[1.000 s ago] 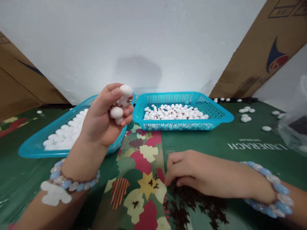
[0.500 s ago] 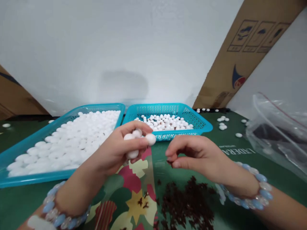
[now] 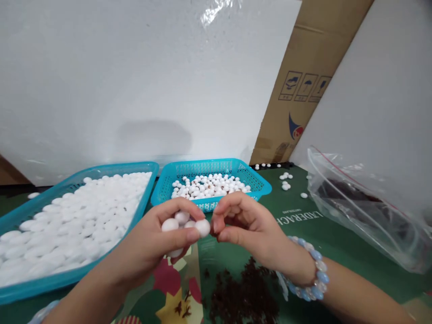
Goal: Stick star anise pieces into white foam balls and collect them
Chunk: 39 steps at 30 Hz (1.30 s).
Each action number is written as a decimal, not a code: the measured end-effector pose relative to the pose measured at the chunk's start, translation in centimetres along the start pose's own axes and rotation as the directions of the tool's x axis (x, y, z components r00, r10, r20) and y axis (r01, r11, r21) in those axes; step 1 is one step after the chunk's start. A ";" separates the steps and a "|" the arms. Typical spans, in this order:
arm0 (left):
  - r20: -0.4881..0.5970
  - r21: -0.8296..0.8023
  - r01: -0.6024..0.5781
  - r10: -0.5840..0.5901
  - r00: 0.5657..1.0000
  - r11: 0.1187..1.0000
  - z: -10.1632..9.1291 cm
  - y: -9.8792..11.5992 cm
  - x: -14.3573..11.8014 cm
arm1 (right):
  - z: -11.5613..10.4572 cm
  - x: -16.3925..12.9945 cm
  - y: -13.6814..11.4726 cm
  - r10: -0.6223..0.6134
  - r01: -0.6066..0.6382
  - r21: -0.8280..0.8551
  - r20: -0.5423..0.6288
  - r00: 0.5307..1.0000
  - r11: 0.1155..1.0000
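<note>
Several white foam-like balls (image 3: 169,224) sit in my left hand (image 3: 153,236), its fingers curled round them. Thumb and forefinger pinch one of them, the foremost ball (image 3: 203,228), out at the fingertips. Close against that ball is my right hand (image 3: 248,227), its thumb and fingers pinched together. A small dark brown piece shows faintly at its tips, mostly hidden by the fingers. Below the right hand, a loose pile of small dark brown pieces (image 3: 243,292) lies on the green table covering (image 3: 297,243).
At left stands a blue tray (image 3: 152,180) full of white balls. Behind my hands is a blue perforated basket (image 3: 263,186) holding white balls with brown specks. A clear zip bag (image 3: 367,216) with dark contents lies at right, near stray balls (image 3: 286,185). Cardboard (image 3: 286,121) and white panels stand behind.
My right hand has come up to the ball at my left fingertips, closing the gap between the hands. The view has shifted, so the trays and bag appear lower and further left.
</note>
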<state>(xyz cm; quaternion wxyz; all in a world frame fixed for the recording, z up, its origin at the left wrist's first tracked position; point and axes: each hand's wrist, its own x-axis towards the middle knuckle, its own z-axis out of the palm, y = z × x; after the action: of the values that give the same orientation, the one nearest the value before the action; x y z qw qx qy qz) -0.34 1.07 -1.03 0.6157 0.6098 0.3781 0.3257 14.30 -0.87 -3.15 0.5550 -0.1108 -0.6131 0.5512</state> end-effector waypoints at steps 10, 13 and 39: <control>0.002 -0.034 -0.034 0.034 0.999 0.999 0.5 0.0 -0.7 | 0.6 -0.2 -0.6 -0.015 0.012 -0.085 -0.040 0.999 0.996; 0.021 -0.043 -0.032 0.033 0.999 0.999 0.7 0.0 -0.8 | 0.7 -0.4 -0.6 -0.032 0.024 -0.140 -0.052 0.998 0.990; -0.093 0.019 0.068 -0.066 0.993 0.997 2.5 -0.3 -1.4 | 0.6 -0.9 -0.6 -0.312 0.263 -0.473 -0.027 0.950 0.841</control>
<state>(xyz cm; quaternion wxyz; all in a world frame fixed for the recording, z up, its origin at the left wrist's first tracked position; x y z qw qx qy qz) 1.11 -1.46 -1.35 0.6013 0.5879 0.4300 0.3285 14.42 -2.09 -3.08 0.6195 -0.1751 -0.7071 0.2926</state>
